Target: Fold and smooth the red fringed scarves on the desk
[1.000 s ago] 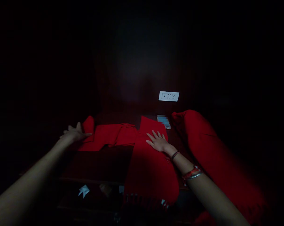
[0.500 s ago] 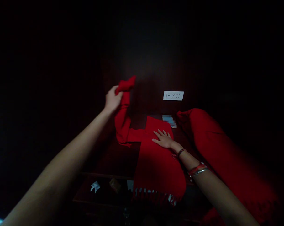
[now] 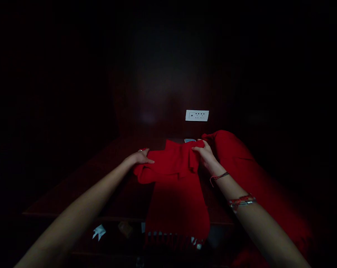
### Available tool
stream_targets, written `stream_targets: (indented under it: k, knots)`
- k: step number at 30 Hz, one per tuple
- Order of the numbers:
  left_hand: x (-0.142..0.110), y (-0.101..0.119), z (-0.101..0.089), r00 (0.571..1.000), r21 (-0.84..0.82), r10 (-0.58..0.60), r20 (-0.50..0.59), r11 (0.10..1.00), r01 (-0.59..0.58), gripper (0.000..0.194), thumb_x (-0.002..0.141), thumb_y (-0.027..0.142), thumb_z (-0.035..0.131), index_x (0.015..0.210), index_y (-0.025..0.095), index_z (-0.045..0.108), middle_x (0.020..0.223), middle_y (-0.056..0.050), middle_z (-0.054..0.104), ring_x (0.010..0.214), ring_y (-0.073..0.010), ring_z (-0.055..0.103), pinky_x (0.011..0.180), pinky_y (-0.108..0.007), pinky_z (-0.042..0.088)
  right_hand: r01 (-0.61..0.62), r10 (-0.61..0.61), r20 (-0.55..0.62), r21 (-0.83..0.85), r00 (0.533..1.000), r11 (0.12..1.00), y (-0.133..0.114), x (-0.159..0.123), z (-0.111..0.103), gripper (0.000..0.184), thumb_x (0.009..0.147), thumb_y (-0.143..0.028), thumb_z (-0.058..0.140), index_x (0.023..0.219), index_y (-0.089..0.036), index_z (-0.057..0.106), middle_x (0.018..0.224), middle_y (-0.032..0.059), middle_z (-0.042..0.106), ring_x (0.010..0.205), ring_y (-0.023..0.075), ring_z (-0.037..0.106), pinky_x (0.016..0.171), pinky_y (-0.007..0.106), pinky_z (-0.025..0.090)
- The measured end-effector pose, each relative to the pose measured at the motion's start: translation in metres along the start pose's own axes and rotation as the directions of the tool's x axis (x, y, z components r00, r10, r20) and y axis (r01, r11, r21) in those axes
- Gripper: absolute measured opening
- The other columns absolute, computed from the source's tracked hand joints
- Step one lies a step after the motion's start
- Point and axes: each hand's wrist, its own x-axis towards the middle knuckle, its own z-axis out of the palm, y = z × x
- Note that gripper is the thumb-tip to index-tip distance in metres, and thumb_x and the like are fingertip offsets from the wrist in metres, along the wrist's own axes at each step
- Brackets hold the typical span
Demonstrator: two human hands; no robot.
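Note:
A red scarf (image 3: 176, 201) lies over the dark tabletop, its fringed end hanging past the front edge. A crosswise band of red cloth sits over its upper part, folded and wrinkled. On the left, my left hand (image 3: 142, 157) is closed on that band, thumb on top and the other fingers mostly hidden. My right hand (image 3: 206, 153) pinches the cloth at the upper right, with thumb and fingers around the fold. Whether the band and the hanging length are one piece I cannot tell.
A larger fringed red cloth (image 3: 235, 156) is draped along the right side. Behind the scarf lies a small pale-blue flat object (image 3: 190, 140). A white socket plate (image 3: 197, 115) is on the dark wall. Below the table edge are a crumpled white paper (image 3: 99, 232) and a brownish item (image 3: 125, 229).
My left hand has come down with the lifted red cloth, laying it across the scarf. My right hand, flat on the scarf before, now grips cloth at the upper right.

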Motion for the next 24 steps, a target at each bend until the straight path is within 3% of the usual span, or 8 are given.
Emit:
stream_targets:
  k: [3,5,8,11,14,18,21,24]
  knots:
    - [-0.003,-0.018,0.0,0.999,0.019,0.044,-0.026,0.999,-0.044,0.043,0.064,0.029,0.054,0.106,0.018,0.051,0.102,-0.006,0.056,0.094,-0.0205,0.05,0.079,-0.027,0.039,0.119,-0.142,-0.044,-0.34,0.989,0.933,-0.012,0.006,-0.007,0.063,0.054,-0.021,0.053,0.114,-0.016,0.035,0.104,0.0081,0.047,0.093,0.0207,0.048,0.08,0.035,0.039]
    - [-0.003,-0.013,-0.006,0.985,0.012,0.069,-0.16,0.998,-0.068,0.031,0.067,0.024,0.05,0.097,0.019,0.056,0.093,-0.005,0.06,0.088,-0.0193,0.053,0.075,-0.026,0.041,0.305,-0.284,0.123,-0.52,0.951,0.798,-0.022,0.0,-0.003,0.056,0.058,-0.023,0.052,0.112,-0.016,0.04,0.111,0.009,0.043,0.102,0.0215,0.041,0.088,0.035,0.032]
    - [-0.005,0.016,-0.024,0.917,0.017,0.158,-0.366,0.986,-0.164,0.026,0.069,0.024,0.048,0.092,0.018,0.059,0.091,-0.006,0.059,0.087,-0.0204,0.053,0.076,-0.029,0.04,0.561,-0.354,0.454,-0.489,0.818,0.668,-0.034,-0.02,0.019,0.057,0.063,-0.033,0.051,0.115,-0.017,0.038,0.117,0.0088,0.04,0.108,0.0201,0.036,0.091,0.033,0.029]
    - [-0.008,0.054,-0.042,0.827,-0.044,0.251,-0.504,0.948,-0.315,0.022,0.069,0.025,0.05,0.087,0.017,0.06,0.09,-0.006,0.058,0.086,-0.0199,0.052,0.079,-0.03,0.038,0.574,-0.345,0.532,-0.357,0.773,0.737,-0.039,-0.032,0.047,0.067,0.062,-0.035,0.054,0.122,-0.018,0.029,0.112,0.0077,0.046,0.101,0.0177,0.043,0.085,0.031,0.035]
    - [-0.009,0.082,-0.052,0.798,-0.284,0.299,-0.523,0.822,-0.494,0.023,0.067,0.026,0.052,0.087,0.016,0.058,0.084,-0.003,0.059,0.078,-0.015,0.054,0.075,-0.027,0.04,0.423,-0.297,0.396,-0.283,0.869,0.861,-0.042,-0.023,0.06,0.05,0.062,-0.026,0.051,0.11,-0.017,0.042,0.084,0.0021,0.058,0.075,0.0137,0.053,0.07,0.029,0.042]
    - [0.0,0.087,-0.048,0.789,-0.502,0.265,-0.554,0.65,-0.57,0.036,0.074,0.03,0.045,0.105,0.014,0.047,0.094,-0.006,0.056,0.081,-0.0129,0.053,0.075,-0.027,0.04,0.248,-0.241,0.117,-0.048,0.963,0.967,-0.056,0.006,0.035,0.022,0.059,-0.015,0.048,0.079,-0.015,0.057,0.066,-0.0015,0.057,0.062,0.0105,0.053,0.063,0.026,0.043]
    - [0.006,0.07,-0.026,0.847,-0.447,0.222,-0.483,0.769,-0.457,0.05,0.076,0.042,0.037,0.118,0.015,0.034,0.115,-0.011,0.045,0.104,-0.0187,0.042,0.085,-0.031,0.033,0.174,-0.144,-0.179,0.167,0.973,0.97,-0.078,0.024,-0.007,0.023,0.058,-0.009,0.045,0.077,-0.014,0.056,0.064,-0.0018,0.056,0.06,0.0091,0.053,0.06,0.024,0.044]
    - [0.009,0.047,0.008,0.93,-0.328,0.31,-0.196,0.873,-0.36,0.065,0.074,0.052,0.033,0.126,0.015,0.023,0.128,-0.012,0.029,0.116,-0.0218,0.027,0.091,-0.033,0.025,0.241,-0.136,-0.396,0.229,0.908,0.943,-0.1,0.039,-0.058,0.03,0.059,-0.004,0.042,0.085,-0.012,0.053,0.067,-0.0012,0.054,0.059,0.0072,0.052,0.058,0.023,0.043]
